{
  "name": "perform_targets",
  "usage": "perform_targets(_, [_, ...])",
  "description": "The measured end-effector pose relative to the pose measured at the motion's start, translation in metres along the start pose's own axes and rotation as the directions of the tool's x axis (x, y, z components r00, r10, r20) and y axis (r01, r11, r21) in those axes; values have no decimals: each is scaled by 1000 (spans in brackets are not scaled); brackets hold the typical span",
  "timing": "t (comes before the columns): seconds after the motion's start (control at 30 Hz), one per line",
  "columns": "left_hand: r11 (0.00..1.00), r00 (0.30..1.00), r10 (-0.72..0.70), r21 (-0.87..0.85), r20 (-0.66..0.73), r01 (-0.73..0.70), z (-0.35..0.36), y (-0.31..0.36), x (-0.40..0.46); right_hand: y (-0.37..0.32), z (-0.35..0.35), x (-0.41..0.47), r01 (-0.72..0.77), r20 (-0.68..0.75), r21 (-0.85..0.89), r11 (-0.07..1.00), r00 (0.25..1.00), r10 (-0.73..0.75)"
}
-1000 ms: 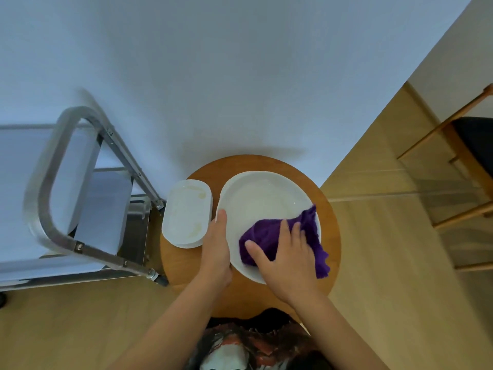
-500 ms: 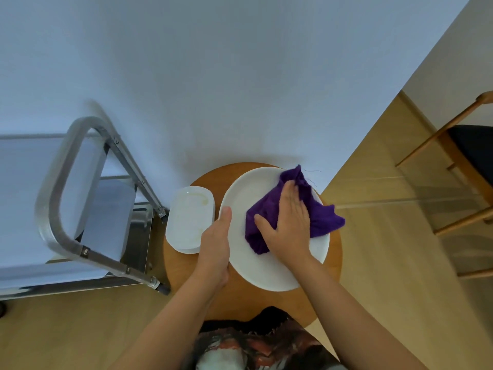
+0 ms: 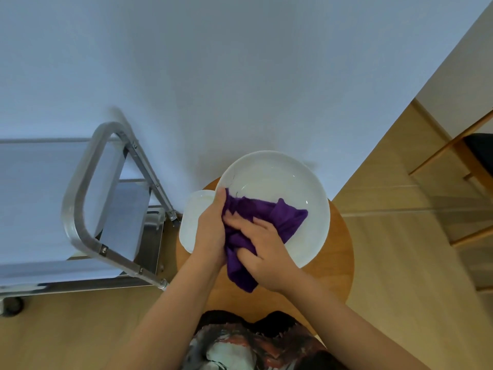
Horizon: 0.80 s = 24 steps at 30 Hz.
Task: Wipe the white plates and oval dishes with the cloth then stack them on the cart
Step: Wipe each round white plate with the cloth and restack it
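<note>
Left hand grips the tilted round plate's near-left rim, face toward the person; right hand clutches the purple cloth.

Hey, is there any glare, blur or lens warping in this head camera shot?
Head view: wide-angle warp bends the cart handle; small glints on the round plate; soft shadow on the wall behind it; hands and cloth fairly sharp.

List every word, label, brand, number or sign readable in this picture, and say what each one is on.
No readable text anywhere in this view.
Round plate: plain white, no mark visible.
Oval dish: plain white, no mark visible.
Purple cloth: no tag or label showing.
Metal cart: no plate or sticker legible.
Shirt: a printed picture only, no lettering to make out.
</note>
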<state>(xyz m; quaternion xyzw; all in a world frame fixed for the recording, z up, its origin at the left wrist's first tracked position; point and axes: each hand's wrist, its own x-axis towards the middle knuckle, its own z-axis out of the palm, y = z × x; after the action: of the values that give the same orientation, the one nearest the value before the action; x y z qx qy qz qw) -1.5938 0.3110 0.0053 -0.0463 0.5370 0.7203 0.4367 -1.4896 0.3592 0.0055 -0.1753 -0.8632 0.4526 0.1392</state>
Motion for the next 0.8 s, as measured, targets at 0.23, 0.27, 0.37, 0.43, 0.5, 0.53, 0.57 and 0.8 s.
perform_targets(0.23, [950, 953, -221, -174, 207, 258, -2, 0, 7, 11, -20, -28, 1, 78, -131, 991, 997, 9])
perform_targets(0.27, [944, 941, -221, -186, 256, 273, -2, 0, 7, 11, -23, -31, 22, 80, -165, 986, 997, -8])
perform_targets(0.37, [961, 939, -168, -163, 299, 224, -4, 1, 9, 13, -32, -40, 105, 85, -303, 947, 993, -83])
perform_targets(0.43, [986, 950, -102, -96, 296, 136, -7, 5, 13, 16, -41, -45, 142, 79, -401, 905, 990, -120])
perform_targets(0.5, [999, 965, -40, -4, 258, 43, -9, 10, 14, 20, -50, -46, 160, 26, -524, 837, 985, -172])
perform_targets(0.53, [999, 975, -26, 51, 220, 15, -10, 13, 15, 21, -55, -45, 139, -28, -586, 798, 981, -191])
perform_targets(0.57, [996, 984, -22, 93, 178, 5, -10, 16, 15, 21, -59, -43, 86, -106, -632, 771, 975, -195])
perform_targets(0.8, [994, 985, -47, 108, 165, 30, 1, 25, 11, -9, -22, -32, -74, -437, -220, 973, 899, -31])
